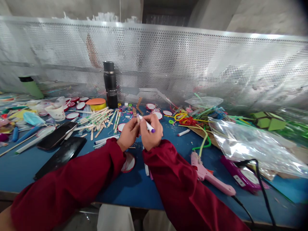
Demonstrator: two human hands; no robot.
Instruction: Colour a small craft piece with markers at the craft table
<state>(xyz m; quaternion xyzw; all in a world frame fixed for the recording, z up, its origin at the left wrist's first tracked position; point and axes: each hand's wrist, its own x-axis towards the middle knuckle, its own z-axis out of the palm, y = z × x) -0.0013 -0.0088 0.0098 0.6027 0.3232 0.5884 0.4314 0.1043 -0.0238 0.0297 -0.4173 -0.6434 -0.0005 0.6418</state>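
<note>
White marker (150, 126): in the right hand's grip, over the tabletop (176, 152), straight ahead of the person and between the two forearms.
Long axis of the marker: slanting, one end at the meeting fingertips, the purple end out to the right and nearer the person.
Right hand (152, 132): closed around the marker, fingers bent, and the nearer of the two to its purple end.
Left hand (129, 133): fingers pinched on a small tan piece (138, 119), mostly covered by the fingers, so its full shape cannot be told.
Gap between the hands: almost none; they come together at the fingertips, while the wrists stand apart.
Marker to tan piece: the relation that seems to matter most; the marker's far end lies right at the piece, though whether the two touch cannot be made out.
Brown sticks (139, 105): on the tabletop, just beyond the fingertips.
Round disc with a red rim (128, 163): lying on the near side of the hands, partly under the left sleeve (96, 166).
Other markers (106, 141): a few beside the left wrist, partly hidden by the sleeve.
Capped marker (183, 132): lying alone to the right of the right hand.
Pink glue gun (215, 181): farther right, beyond the right forearm.
</note>
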